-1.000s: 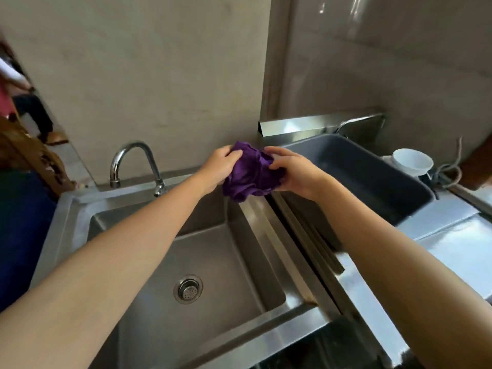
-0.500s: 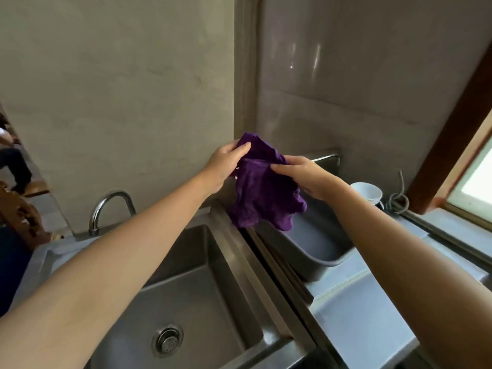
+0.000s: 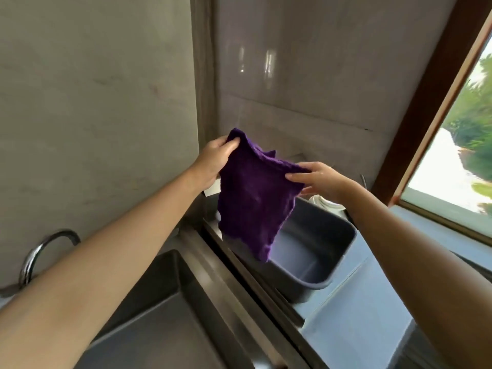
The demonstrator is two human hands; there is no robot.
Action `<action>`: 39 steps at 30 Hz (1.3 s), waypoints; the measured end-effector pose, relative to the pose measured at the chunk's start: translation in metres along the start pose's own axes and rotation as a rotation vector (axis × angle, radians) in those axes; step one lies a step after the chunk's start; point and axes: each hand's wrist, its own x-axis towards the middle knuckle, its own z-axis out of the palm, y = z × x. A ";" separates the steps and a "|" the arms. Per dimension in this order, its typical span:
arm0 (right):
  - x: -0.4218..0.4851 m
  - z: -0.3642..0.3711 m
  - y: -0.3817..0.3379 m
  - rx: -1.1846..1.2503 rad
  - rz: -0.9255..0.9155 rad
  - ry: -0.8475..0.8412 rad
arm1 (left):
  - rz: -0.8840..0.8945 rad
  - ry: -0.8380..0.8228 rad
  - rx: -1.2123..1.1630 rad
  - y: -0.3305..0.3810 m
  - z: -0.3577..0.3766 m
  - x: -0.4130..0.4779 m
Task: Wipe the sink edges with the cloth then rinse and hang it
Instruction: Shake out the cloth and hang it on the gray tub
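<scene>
While left hand [image 3: 213, 161] and right hand [image 3: 320, 180] pinch cloth [image 3: 253, 201] corners, sink [image 3: 210, 265] below, grey tub [image 3: 316, 246] beside, window [image 3: 452, 166] right.

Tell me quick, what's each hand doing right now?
The left hand: closed, gripping the top left corner of the purple cloth.
The right hand: closed, pinching the top right edge of the same cloth.
</scene>
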 end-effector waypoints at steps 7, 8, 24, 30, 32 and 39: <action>0.010 -0.006 -0.001 -0.098 -0.075 0.155 | -0.092 -0.004 -0.094 -0.016 0.008 0.026; 0.011 -0.008 -0.002 -0.149 -0.074 0.160 | -0.081 -0.010 -0.096 -0.017 0.010 0.029; 0.032 -0.024 0.020 0.027 -0.170 0.249 | -0.118 -0.192 -0.346 -0.047 0.019 0.045; 0.044 -0.023 0.033 0.261 0.009 0.079 | -0.150 -0.312 -0.286 -0.071 0.059 0.046; 0.041 -0.039 0.042 0.444 0.000 -0.059 | -0.145 -0.240 -0.283 -0.075 0.071 0.048; 0.041 -0.062 0.067 0.343 -0.076 0.108 | -0.188 -0.158 -0.300 -0.072 0.099 0.055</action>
